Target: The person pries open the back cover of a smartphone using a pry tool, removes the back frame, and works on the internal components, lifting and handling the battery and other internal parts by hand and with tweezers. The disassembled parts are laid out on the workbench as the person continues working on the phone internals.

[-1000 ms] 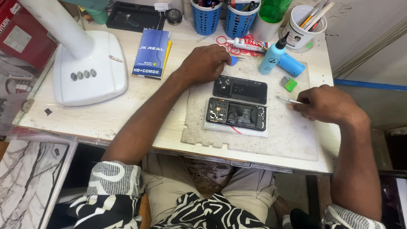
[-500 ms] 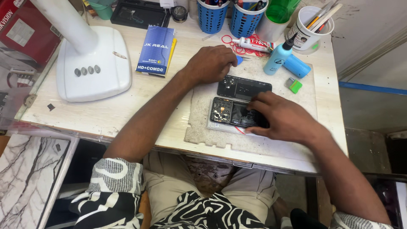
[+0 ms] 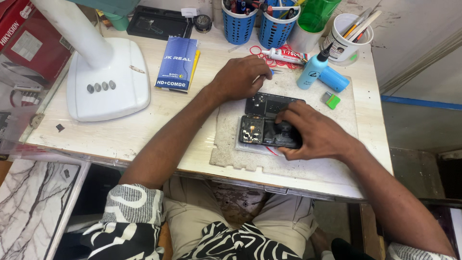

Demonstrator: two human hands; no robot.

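Resting flat on a worn grey work mat (image 3: 226, 149), an opened black phone (image 3: 262, 131) lies with its inner parts facing up, a placement that keeps the small body from sliding on the pale table (image 3: 120, 137). A second dark piece, apparently the detached back panel (image 3: 267, 102), sits just above it, touching or nearly touching its upper edge.

Right hand (image 3: 313, 134): laid over the right half of the opened phone, fingers curled down around its end and thumb along the lower edge, closed on the body so as to pin it to the mat. The phone's left half shows clear of the hand; the covered part cannot be read.

Left hand (image 3: 238, 77): set on the table just beyond the back panel, fingers folded together near a small blue-tipped item; whether they pinch it cannot be told. The hand seems to brace there, near the phone but apart from it.

Surrounding stock: blue bottle (image 3: 312, 72) lying beside a white tube (image 3: 284, 56) and red bands; small green block (image 3: 332, 100) on the mat's far corner; two blue tool cups (image 3: 238, 26); white cup of brushes (image 3: 344, 41); blue box (image 3: 177, 63); white lamp base (image 3: 108, 79) at the left; black tray (image 3: 159, 21) at the back.
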